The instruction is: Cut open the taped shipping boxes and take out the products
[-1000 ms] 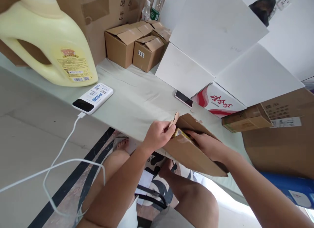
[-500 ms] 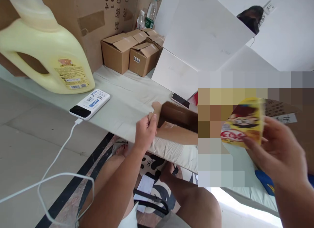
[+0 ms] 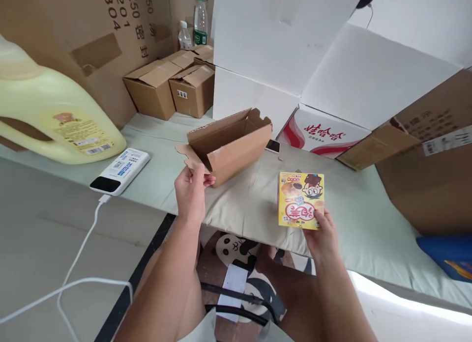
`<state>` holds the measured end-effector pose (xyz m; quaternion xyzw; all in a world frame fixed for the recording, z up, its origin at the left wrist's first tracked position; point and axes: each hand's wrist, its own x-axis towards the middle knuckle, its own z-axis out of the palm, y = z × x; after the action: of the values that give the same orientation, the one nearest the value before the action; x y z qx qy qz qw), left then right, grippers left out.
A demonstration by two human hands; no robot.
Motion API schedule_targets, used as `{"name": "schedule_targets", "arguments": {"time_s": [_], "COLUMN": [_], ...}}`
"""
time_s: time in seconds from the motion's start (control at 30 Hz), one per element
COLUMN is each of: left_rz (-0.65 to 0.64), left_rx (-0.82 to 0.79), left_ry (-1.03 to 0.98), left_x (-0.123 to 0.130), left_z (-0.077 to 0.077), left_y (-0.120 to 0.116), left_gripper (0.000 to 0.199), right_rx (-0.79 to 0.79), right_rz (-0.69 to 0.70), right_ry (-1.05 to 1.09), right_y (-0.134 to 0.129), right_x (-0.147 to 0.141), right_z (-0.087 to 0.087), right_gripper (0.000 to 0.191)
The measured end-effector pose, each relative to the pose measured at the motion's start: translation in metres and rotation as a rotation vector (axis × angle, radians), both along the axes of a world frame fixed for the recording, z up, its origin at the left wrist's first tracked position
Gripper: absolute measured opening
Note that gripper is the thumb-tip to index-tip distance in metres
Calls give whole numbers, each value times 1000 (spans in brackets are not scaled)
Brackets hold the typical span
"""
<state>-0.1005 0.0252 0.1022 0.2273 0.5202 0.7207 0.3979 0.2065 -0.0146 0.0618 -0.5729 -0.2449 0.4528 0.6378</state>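
An open brown cardboard box (image 3: 239, 153) is tilted on the cloth-covered surface, its opening facing up and its inside partly in view. The near-left flap is pinched between the thumb and fingers of my left hand (image 3: 192, 189). In my right hand (image 3: 323, 234) is a small yellow snack box (image 3: 300, 199), held by its lower right corner above the cloth. A cartoon figure and red lettering show on its face, which appears upside down. The two boxes are apart.
A white power bank (image 3: 120, 172) with a cable lies left, beside a large yellow jug (image 3: 55, 116). Small cartons (image 3: 193, 89) and bottles (image 3: 200, 20) stand behind. White boxes (image 3: 258, 91) line the back; a phone (image 3: 273, 145) lies before them. A blue package (image 3: 446, 256) is at right.
My right hand has brought the yellow box leftward and turned its face into view. My left hand still grips the flap, and the cardboard box is now tilted. The view has swung right.
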Motion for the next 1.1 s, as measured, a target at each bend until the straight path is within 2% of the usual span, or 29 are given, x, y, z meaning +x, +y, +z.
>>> {"name": "schedule_targets", "arguments": {"time_s": [0.1,0.17,0.23,0.3,0.37,0.43,0.5,0.57,0.63,0.7,0.73,0.8,0.87,0.9,0.97,1.1], "left_rz": [-68,-188,-347,-485,-621,-824,-1059,-1185,-1110,-924,-840,-749,-771,-794,-810,-722], "left_rx": [130,211,234,186,109,43,-41,-137,-230,-300,-323,-336,-312,-294,-253,-163], "left_ry": [233,367,450,492,491,448,380,285,154,-15,-96,-224,-284,-289,-233,130], "left_x": [13,24,34,42,49,57,67,79,89,98,101,108,116,120,128,135], "left_z": [-7,-14,-20,-26,-30,-30,-27,-24,-23,-25,-27,-31,-36,-38,-42,-42], "left_y": [-11,-18,-20,-17,-13,-10,-11,-13,-13,-12,-11,-9,-9,-10,-11,-1], "left_gripper": [44,44,39,40,64,82,79,64,55,57,59,65,70,71,67,59], "right_rx": [16,27,29,29,28,13,-29,-72,-81,-70,-75,-101,-103,-88,-55,17], "right_rz": [-5,2,23,74,187,336,450,454,327,172,139,228,438,522,578,472], "right_ry": [41,63,87,75,29,-16,-37,-28,-15,-37,-62,-108,-110,-98,-88,-114], "right_y": [9,15,18,16,11,3,-2,-4,-3,-2,-3,-6,-11,-13,-14,4], "right_x": [-7,-7,-2,5,12,18,22,28,35,41,42,36,23,15,-1,-13], "right_z": [-24,-27,-23,-16,-6,4,11,13,9,2,-3,-10,-14,-14,-15,-14], "right_gripper": [53,63,74,84,90,93,93,87,76,67,66,68,73,75,74,68]}}
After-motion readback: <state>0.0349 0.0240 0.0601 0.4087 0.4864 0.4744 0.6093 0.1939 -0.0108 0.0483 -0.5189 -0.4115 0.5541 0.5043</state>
